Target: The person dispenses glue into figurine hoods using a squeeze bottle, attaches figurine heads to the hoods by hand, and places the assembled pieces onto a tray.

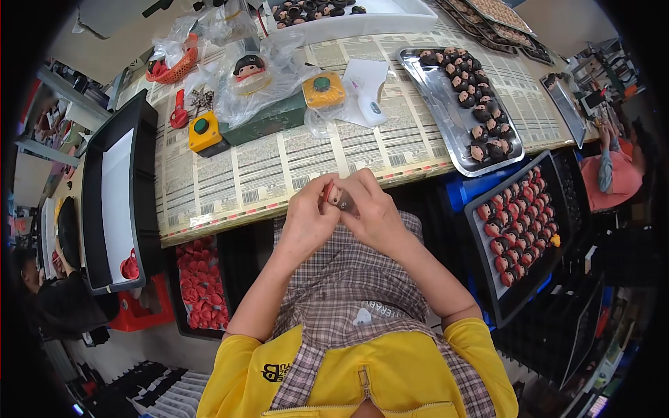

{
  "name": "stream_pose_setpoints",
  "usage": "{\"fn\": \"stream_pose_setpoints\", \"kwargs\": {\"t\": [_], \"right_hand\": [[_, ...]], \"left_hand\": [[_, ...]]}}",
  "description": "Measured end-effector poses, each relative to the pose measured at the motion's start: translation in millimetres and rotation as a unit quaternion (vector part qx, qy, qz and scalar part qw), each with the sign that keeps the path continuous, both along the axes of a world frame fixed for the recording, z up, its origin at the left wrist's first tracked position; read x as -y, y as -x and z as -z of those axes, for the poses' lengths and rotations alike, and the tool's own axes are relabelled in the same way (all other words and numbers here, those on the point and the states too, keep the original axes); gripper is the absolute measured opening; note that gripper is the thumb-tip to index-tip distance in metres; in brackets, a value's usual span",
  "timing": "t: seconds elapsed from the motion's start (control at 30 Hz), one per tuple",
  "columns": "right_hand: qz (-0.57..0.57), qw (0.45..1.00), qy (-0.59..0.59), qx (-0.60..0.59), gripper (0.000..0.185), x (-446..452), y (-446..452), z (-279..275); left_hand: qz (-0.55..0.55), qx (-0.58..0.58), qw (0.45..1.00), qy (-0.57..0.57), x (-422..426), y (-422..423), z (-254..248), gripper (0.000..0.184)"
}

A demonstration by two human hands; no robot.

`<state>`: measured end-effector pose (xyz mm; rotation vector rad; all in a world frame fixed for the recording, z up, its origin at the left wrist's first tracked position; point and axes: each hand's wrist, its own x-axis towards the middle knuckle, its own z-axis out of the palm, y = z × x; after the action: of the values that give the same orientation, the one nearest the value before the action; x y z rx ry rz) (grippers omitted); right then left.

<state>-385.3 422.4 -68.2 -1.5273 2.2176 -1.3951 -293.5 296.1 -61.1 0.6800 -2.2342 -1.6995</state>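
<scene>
Both of my hands meet in front of the table's near edge, around a small doll head [336,196] with a pale face, dark parts and a red piece on its left side. My left hand [311,213] pinches it from the left, at the red piece. The fingers of my right hand [373,210] close on its dark right side. Fingertips hide part of the head. To the right, a metal tray [454,132] holds several dark-haired doll heads. Below that, a black tray [493,292] carries rows of heads with red parts.
On the table [261,177] are a green block [268,124], yellow button boxes [206,136], plastic bags and a red basket [182,68]. A black tray [148,150] stands left; red pieces [202,285] lie below. Other people sit at far left and far right [613,174].
</scene>
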Motion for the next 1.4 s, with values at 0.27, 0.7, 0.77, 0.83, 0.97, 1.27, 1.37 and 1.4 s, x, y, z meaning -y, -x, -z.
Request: {"fn": "stream_pose_setpoints", "kwargs": {"t": [0.27, 0.7, 0.77, 0.83, 0.97, 1.27, 1.37, 1.4], "right_hand": [[-0.011, 1.000, 0.000, -0.025, 0.047, 1, 5, -3], [-0.035, 0.999, 0.018, 0.007, 0.047, 7, 5, 3], [-0.036, 0.999, -0.012, 0.033, 0.048, 5, 9, -7], [-0.025, 0.999, -0.013, 0.035, 0.050, 6, 10, -11], [-0.002, 1.000, 0.014, -0.025, 0.054, 12, 9, -11], [0.006, 0.996, -0.085, -0.002, 0.044, 20, 8, -1], [-0.033, 0.999, -0.007, 0.028, 0.042, 21, 12, 3], [-0.049, 0.998, 0.023, 0.042, 0.042, 21, 13, 3]], "left_hand": [[0.026, 0.004, 0.997, 0.075, 1, 4, -12, 0.035], [-0.002, -0.005, 0.997, -0.083, 10, 1, 13, 0.028], [-0.005, -0.018, 0.995, -0.098, 10, 2, 6, 0.029], [-0.003, -0.026, 0.995, -0.092, 10, 3, 2, 0.030], [0.004, -0.031, 0.998, -0.049, 11, 4, -6, 0.032], [0.012, -0.034, 0.988, 0.150, 7, 5, 7, 0.043], [0.009, -0.016, 0.986, 0.167, 7, 4, 3, 0.042], [0.011, -0.006, 0.986, 0.169, 8, 3, 1, 0.041]]}}
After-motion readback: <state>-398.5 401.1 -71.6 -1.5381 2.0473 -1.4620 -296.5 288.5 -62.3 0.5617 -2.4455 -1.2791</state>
